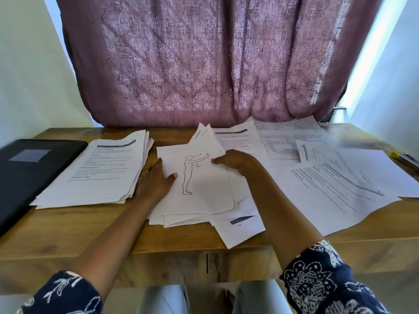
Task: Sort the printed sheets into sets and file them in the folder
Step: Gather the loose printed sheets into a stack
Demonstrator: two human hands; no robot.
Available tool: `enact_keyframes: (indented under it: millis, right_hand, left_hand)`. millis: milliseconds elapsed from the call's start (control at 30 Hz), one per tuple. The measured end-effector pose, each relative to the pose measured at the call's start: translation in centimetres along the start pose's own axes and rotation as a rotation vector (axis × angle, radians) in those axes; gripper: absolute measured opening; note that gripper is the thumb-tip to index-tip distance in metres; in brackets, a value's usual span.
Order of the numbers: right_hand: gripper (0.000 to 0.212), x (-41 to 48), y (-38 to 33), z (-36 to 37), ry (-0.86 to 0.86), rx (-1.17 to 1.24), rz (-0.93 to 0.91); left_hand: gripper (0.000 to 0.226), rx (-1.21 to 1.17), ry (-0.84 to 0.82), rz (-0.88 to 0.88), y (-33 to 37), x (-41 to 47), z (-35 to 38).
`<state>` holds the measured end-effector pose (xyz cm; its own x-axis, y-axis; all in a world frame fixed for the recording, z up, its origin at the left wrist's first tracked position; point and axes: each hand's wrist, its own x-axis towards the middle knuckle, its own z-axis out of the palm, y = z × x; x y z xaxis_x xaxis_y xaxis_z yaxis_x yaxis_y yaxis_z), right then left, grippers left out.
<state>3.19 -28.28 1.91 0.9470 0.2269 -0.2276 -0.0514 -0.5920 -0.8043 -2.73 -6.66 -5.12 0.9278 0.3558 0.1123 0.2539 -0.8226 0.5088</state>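
Barely half sorted, I judged: one stack (pixel 102 168) lay just beside the closed folder (pixel 34 173) (nothing filed). Farther from the folder, the left hand (pixel 156 177) lay with fingers flat on the middle pile (pixel 192 215), the right hand (pixel 235 162) had fingers pinched on its figure sheet (pixel 204 184), and loose sheets (pixel 328 177) lay farthest off.

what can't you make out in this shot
Head view.
Too blurred to read: text on the left stack.
Covered by the figure drawing: lower sheets of the middle pile.
Cut by the left edge: black folder.
Cut by the right edge: pen.
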Motion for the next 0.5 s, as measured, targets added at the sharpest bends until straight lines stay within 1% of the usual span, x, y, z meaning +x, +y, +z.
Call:
enact_keyframes:
  millis: [67, 133, 200, 267, 333, 400, 467, 500]
  right_hand:
    - [0.053, -0.2, 0.0, 0.7, 0.005, -0.091, -0.071]
    - [0.054, -1.2, 0.0, 1.7, 0.074, -0.287, -0.180]
    - [0.052, -2.7, 0.2, 3.1, 0.234, -0.456, -0.319]
    - [0.050, -3.7, 0.7, 4.3, 0.370, -0.486, -0.446]
    - [0.045, -4.1, 1.1, 4.1, 0.412, -0.341, -0.488]
    - [0.044, -3.8, 1.3, 2.5, 0.376, -0.085, -0.450]
    - [0.039, -3.7, 0.9, 0.8, 0.302, 0.275, -0.436]
    - [0.037, -3.7, 0.6, 0.1, 0.273, 0.406, -0.442]
  left_hand:
    - [0.076, -0.016, -0.006, -0.014, -0.1, -0.1, 0.0]
    - [0.074, -0.069, -0.007, -0.032, -0.3, 0.1, -0.1]
    - [0.073, -0.121, -0.014, -0.030, -0.6, 0.3, -0.4]
    - [0.074, -0.239, -0.001, 0.000, -0.4, 0.2, -0.9]
    - [0.071, -0.451, 0.056, 0.007, 0.5, 0.0, -1.6]
    - [0.069, -0.744, 0.070, -0.079, 1.6, -0.3, -2.8]
    - [0.064, -1.030, -0.004, -0.135, 1.8, -0.1, -4.1]
    - [0.056, -1.095, -0.083, -0.119, 1.9, -0.2, -5.0]
